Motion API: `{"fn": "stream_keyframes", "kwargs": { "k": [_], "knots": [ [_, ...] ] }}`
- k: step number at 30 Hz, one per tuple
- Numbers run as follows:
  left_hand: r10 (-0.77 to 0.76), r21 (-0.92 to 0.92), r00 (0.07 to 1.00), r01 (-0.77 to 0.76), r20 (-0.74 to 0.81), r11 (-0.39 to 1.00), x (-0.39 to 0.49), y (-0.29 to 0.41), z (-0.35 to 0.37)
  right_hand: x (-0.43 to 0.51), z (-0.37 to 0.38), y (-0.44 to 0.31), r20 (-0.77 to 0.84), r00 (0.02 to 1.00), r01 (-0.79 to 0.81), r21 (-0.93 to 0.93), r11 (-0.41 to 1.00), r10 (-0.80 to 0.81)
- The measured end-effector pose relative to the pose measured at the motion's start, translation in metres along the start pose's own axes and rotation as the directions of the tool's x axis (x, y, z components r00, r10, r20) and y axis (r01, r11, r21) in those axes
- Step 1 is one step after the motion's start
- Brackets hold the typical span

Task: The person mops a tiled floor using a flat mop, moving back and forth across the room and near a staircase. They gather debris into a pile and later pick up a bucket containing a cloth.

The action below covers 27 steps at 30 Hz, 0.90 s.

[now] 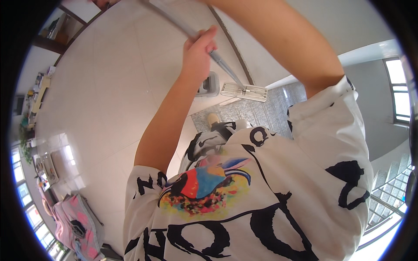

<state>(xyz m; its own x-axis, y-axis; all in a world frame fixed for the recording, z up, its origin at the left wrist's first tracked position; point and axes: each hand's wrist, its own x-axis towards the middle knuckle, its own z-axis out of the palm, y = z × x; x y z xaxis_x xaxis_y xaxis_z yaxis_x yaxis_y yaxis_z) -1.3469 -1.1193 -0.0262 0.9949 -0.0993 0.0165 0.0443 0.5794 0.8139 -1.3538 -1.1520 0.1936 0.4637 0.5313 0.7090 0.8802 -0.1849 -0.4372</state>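
My left hand [200,49] is closed around the grey metal pole [225,67] of a flat mop. The pole runs from the upper edge down to the mop's pale rectangular head plate [244,91], which lies over the border between glossy beige floor tiles and grey patterned stone. Beside the plate, partly behind my left wrist, stands a grey plastic bucket [214,84] with something dark inside. My right arm reaches up past the top edge, and my right hand is out of view. A beige shoe [214,119] shows below the bucket.
A wall edge with a dark skirting strip [233,42] rises near the mop. Stairs with a metal railing [388,199] are at the lower right. At the lower left is a seat with a pink and grey cover [76,225]; further up that side, a low table [49,168] stands by plants.
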Motion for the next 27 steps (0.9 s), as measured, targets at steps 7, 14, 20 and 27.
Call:
{"fn": "stream_keyframes", "kwargs": {
  "k": [7, 14, 20, 27],
  "knots": [
    [0.005, -0.033, 0.972, -0.013, -0.234, 0.999, -0.002, -0.013, -0.095, -0.085, 0.003, 0.03, 0.096, 0.992, -0.091, 0.158, 0.983, 0.076],
    [-0.083, -0.273, 0.951, -0.001, -0.297, 0.962, -0.022, 0.035, -0.178, -0.204, -0.059, 0.023, -0.274, 0.689, -0.648, 0.183, 0.739, 0.671],
    [-0.069, -0.321, 0.906, -0.076, -0.419, 0.944, -0.06, 0.079, -0.262, -0.269, -0.096, 0.004, -0.56, 0.353, -0.797, 0.24, 0.555, 0.749],
    [0.01, -0.291, 0.914, -0.139, -0.406, 0.946, -0.103, 0.162, -0.32, -0.28, -0.113, -0.005, -0.629, 0.404, -0.75, 0.188, 0.634, 0.664]
  ]
}}
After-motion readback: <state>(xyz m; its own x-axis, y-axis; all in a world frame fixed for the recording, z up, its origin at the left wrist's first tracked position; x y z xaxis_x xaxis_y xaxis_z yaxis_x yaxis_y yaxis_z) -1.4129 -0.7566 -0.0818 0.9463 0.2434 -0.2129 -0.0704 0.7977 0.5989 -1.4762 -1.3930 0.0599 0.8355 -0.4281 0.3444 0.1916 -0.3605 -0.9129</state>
